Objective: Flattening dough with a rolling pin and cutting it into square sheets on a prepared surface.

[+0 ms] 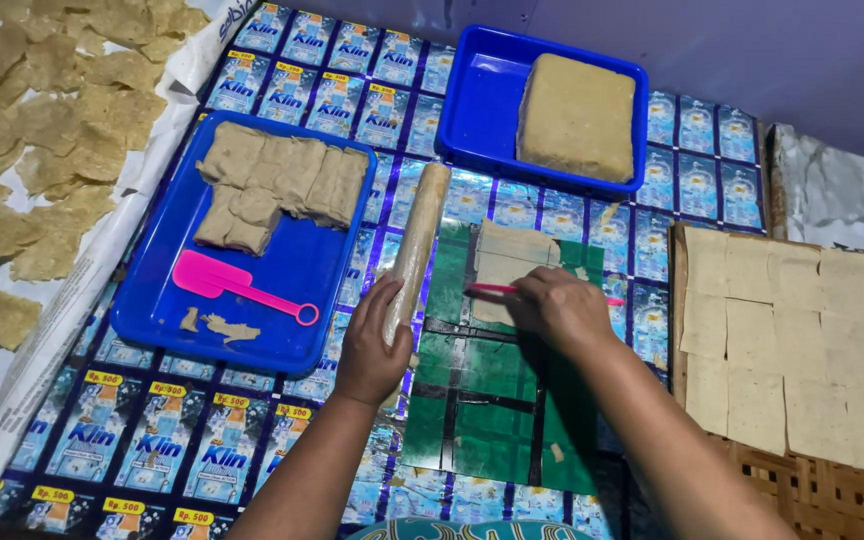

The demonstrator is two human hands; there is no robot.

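left hand [372, 345] grips the rolling pin [414, 250] (dough-coated), right hand [557, 305] pinches a red stick [497, 289] over thin dough [507, 265].

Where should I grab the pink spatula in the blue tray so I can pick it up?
Grab the pink spatula by its thin handle near the ring end, coming from above. The handle lies flat and free on the blue tray, pointing toward the left hand, while dough pieces sit close behind the wide blade.
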